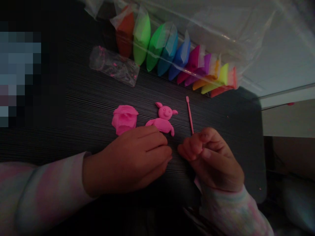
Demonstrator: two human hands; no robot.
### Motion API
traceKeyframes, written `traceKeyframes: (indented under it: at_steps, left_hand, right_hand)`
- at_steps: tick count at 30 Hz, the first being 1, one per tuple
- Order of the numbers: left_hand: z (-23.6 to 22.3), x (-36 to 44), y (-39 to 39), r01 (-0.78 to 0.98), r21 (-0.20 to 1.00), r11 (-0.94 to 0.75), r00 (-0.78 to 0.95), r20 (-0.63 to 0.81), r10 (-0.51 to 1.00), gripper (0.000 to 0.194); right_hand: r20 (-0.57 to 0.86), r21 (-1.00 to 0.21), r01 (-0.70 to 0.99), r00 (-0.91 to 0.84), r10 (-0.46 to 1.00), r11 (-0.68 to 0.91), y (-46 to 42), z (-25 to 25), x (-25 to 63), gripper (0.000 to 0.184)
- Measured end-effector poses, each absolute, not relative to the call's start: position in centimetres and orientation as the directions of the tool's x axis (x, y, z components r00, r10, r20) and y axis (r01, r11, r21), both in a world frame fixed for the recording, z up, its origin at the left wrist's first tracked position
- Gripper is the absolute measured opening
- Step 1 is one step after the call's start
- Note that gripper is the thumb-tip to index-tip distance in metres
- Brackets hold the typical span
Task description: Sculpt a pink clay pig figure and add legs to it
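On the dark table lies a small pink clay figure (162,125) with a round head, two ears, a smiling face, a body and arms. My left hand (130,160) is just in front of it, back towards me, fingers curled together and hiding the figure's lower part. Whatever those fingers hold, if anything, is hidden. To the right, my right hand (214,160) is closed in a pinch, thumb against the fingers; I cannot make out anything between them. A lump of pink clay (125,118) sits beyond my left hand. Beyond my right hand lies a thin pink modelling tool (189,113).
A large clear plastic bag (221,36) at the back holds a row of several coloured clay packets (142,39). A crumpled clear wrapper (114,66) with pink bits lies at the back left. The dark table (236,121) has a rounded edge on the right.
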State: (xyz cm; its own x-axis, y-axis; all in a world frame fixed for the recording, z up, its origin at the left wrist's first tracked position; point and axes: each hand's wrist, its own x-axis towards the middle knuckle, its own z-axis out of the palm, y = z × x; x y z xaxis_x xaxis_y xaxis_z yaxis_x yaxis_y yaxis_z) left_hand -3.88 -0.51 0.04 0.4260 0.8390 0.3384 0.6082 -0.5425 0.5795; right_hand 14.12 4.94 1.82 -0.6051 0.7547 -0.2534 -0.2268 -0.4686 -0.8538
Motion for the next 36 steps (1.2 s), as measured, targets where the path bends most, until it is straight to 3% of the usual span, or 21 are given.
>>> traceKeyframes:
  at_steps: [36]
  left_hand:
    - [-0.25,-3.98,-0.51,0.601,0.578,-0.551,0.440,0.336,0.833,0.014]
  right_hand:
    - [-0.185,-0.912,-0.182,-0.619,0.764,-0.368,5.03,1.78,14.42,0.015]
